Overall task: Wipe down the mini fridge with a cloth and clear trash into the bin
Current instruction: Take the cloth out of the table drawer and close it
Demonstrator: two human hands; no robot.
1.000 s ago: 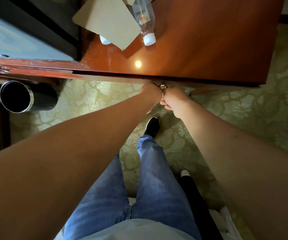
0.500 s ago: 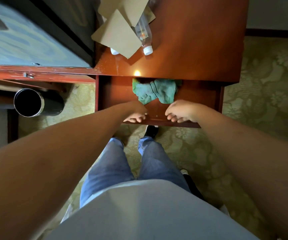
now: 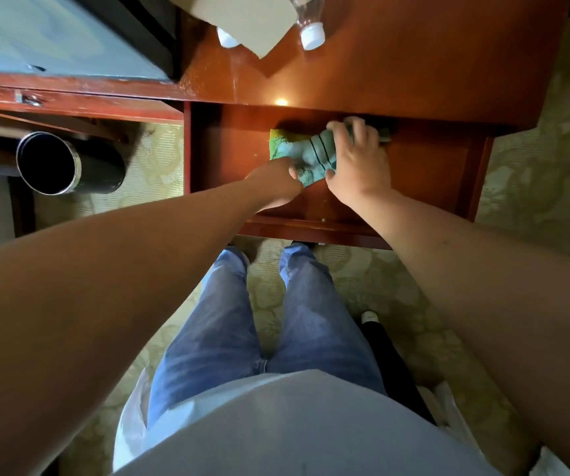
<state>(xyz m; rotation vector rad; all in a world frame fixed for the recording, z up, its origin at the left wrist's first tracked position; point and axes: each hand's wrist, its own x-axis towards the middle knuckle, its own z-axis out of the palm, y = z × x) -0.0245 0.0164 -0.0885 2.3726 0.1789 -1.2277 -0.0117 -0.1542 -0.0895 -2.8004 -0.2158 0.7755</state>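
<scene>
A green cloth point(image 3: 305, 154) lies inside the pulled-out wooden drawer point(image 3: 431, 173) under the desk top. My right hand point(image 3: 359, 163) grips the cloth from above, fingers curled over its far side. My left hand point(image 3: 276, 182) pinches the cloth's near left corner. The mini fridge point(image 3: 53, 32), dark-framed with a pale reflective face, fills the upper left. A black bin point(image 3: 58, 163) with a metal rim stands on the carpet at left, its mouth open towards me.
On the red-brown desk top point(image 3: 414, 56) lie a brown cardboard piece point(image 3: 242, 18), a plastic bottle with a white cap point(image 3: 311, 32) and another white cap point(image 3: 226, 37). My jeans-clad legs point(image 3: 259, 321) stand on patterned green carpet point(image 3: 544, 183).
The drawer went from closed to pulled far out. Both hands left its front edge and reached in, taking hold of the green cloth.
</scene>
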